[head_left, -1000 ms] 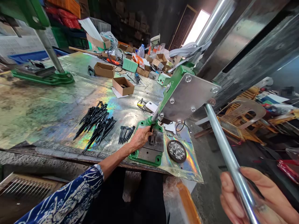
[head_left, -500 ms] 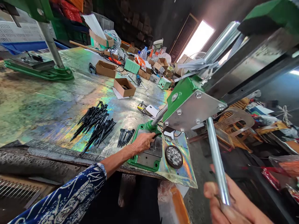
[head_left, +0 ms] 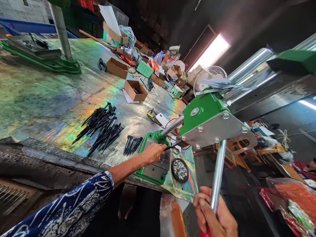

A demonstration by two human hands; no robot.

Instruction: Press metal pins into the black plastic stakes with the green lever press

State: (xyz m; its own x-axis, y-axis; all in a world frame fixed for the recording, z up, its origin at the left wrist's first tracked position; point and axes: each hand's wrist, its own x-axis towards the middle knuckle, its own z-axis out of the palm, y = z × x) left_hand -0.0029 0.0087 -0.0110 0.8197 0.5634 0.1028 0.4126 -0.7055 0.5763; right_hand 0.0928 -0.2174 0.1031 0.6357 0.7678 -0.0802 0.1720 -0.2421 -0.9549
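My left hand [head_left: 154, 153] is closed in a pinch over the base plate [head_left: 154, 171] of a green hand press. A thin black stake-like piece [head_left: 172, 145] sticks out to the right from its fingertips. At the lower right, my right hand [head_left: 217, 210] wraps round the metal press lever [head_left: 219, 174], whose red end shows below the fingers. Above and right of the base hangs the green press head [head_left: 204, 113]. Beside the base a dark round dish [head_left: 180, 170] holds many small silvery pins. A short row of black pointed pieces [head_left: 132, 144] lies left of the base.
A larger heap of black pointed pieces [head_left: 101, 130] lies on the table [head_left: 49, 108]. A second green press [head_left: 59, 64] stands at the far left. Cardboard boxes [head_left: 135, 90] and assorted clutter fill the back. A white fan [head_left: 209, 77] stands behind the press head.
My right hand has moved left and slightly up in view with the lever. The view has shifted somewhat. My left hand stays over the base with the black piece.
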